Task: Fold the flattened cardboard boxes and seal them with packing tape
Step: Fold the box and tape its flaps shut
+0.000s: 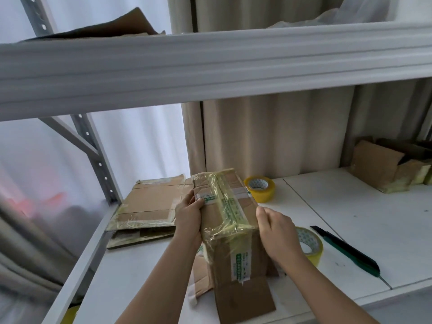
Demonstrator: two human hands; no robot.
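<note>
A brown cardboard box, folded up and wrapped with yellowish clear tape, stands tilted on the white shelf, its bottom flaps open toward me. My left hand grips its upper left edge, thumb on top. My right hand is curled at the box's right edge; what its fingers pinch there is too small to tell. One roll of yellow packing tape sits behind the box. A second roll lies partly hidden behind my right wrist.
A stack of flattened, taped boxes lies left on the shelf. A dark green utility knife lies to the right. Several folded boxes stand at the back right. An upper shelf beam runs overhead, with cardboard on it.
</note>
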